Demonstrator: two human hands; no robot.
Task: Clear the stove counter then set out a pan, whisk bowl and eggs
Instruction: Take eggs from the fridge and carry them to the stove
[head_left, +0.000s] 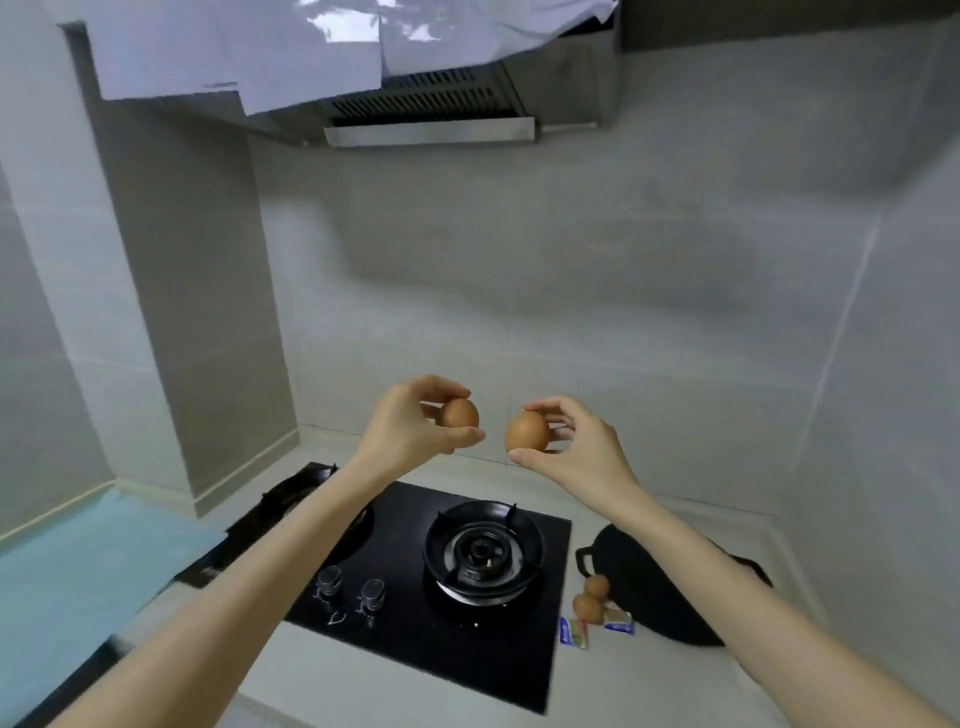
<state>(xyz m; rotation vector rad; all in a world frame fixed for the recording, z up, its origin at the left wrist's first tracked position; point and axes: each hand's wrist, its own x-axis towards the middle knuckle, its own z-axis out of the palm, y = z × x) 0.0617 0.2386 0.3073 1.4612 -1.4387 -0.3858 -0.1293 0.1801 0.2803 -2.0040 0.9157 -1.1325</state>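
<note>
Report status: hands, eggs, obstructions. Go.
Left hand pinching one egg, right hand pinching a second egg, both held aloft. Two more eggs on counter beside black pan. Small packets lie by them.

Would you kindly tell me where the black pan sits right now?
Head view, lower right: the black pan rests on the counter right of the stove, beside two eggs.

your view is softly, evenly lit, a bit dim and grey; a faint smudge of shade lies on the back wall (623, 291). glare whitens the plastic sheet (332, 23) over the hood (431, 130). the wide lens bows the wall lines; the left edge smears, while the raised eggs (460, 413) (526, 431) look fairly sharp.
</note>
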